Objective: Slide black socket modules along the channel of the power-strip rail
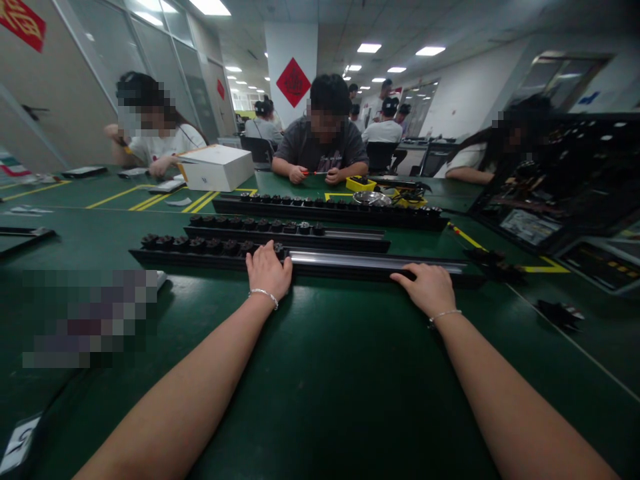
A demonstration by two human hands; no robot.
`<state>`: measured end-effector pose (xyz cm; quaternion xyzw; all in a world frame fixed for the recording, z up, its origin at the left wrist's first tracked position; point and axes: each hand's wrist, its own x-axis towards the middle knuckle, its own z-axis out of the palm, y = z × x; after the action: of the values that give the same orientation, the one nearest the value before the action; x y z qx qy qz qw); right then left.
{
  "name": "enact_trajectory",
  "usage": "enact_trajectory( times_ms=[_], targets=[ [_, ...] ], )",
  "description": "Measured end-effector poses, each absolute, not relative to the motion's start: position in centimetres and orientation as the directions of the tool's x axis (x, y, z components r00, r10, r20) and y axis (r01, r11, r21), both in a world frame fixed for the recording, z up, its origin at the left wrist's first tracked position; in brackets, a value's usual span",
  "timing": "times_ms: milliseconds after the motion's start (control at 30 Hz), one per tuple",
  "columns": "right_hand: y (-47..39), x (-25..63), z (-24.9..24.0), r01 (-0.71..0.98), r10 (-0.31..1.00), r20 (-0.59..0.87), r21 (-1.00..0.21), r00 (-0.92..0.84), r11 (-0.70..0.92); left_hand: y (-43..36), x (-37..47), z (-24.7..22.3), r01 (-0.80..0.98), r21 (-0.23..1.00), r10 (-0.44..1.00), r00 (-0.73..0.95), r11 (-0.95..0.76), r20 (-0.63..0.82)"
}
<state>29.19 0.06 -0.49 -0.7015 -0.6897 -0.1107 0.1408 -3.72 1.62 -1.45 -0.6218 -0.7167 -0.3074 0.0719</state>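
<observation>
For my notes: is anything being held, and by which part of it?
The left hand touches the nearest black rail near its middle, the right hand at its near edge, farther right; whether they grip it cannot be told.

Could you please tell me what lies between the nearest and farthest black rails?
In the head view, the middle rail bearing small parts lies between the nearest rail and the farthest rail.

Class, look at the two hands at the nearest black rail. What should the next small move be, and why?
Perhaps the left hand should gently nudge the endmost black part along the nearest rail while the right hand steadies that rail: the left lies right by this part, and the right rests farther along.
</observation>
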Motion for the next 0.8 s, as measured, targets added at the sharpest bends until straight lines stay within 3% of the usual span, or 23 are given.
enact_trajectory(
  times_ms=[800],
  targets=[
    [0.1,29.2,-0.63,0.999,0.938,0.345,-0.053,0.024,-0.006,1.78,-4.12,-0.64,0.925,0.369,0.866,-0.255,0.089,0.43]
  ],
)
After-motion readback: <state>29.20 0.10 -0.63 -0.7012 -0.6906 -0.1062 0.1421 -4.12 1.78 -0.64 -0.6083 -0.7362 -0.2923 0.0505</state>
